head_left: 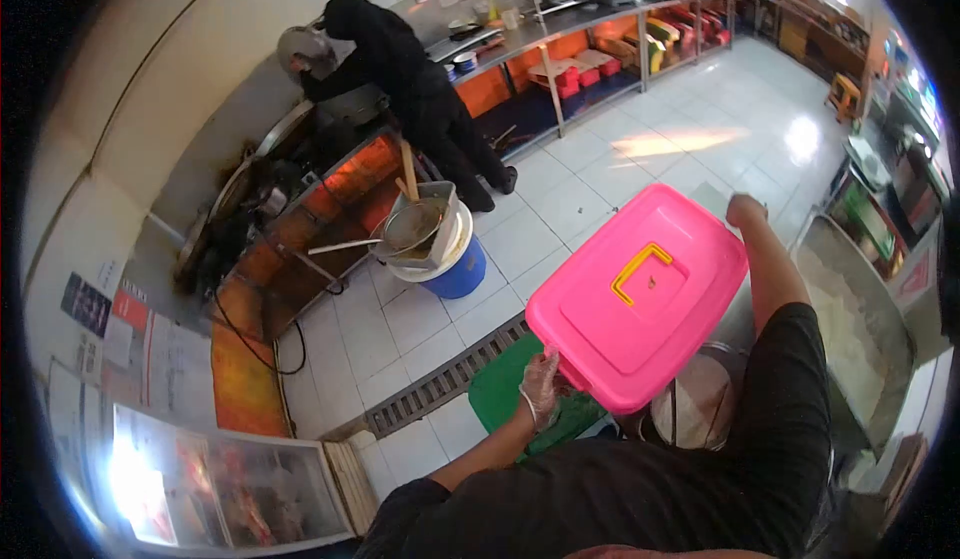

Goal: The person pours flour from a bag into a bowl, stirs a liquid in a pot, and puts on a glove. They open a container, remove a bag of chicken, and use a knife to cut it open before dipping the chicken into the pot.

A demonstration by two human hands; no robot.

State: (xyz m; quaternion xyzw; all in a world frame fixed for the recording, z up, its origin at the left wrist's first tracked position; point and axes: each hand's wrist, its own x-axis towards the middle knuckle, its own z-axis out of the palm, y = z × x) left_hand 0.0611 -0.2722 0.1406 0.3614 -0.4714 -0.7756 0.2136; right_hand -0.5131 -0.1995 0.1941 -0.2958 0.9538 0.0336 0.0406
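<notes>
Left hand [541, 391] gloved and curled, right hand [746, 212] farther forward on an outstretched arm [777, 267].

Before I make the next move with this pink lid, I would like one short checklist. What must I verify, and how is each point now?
1. Left hand holding the pink lid: ok, at the near left corner.
2. Right hand gripping firmly: cannot tell; it is at the far right corner, fingers mostly hidden.
3. Yellow handle free of hands: ok.
4. What is beneath the lid: cannot tell; its top hides that.
5. Blue bucket clear of the lid: ok, it stands apart.
6. Co-worker out of the way: ok, standing beyond the bucket.
</notes>
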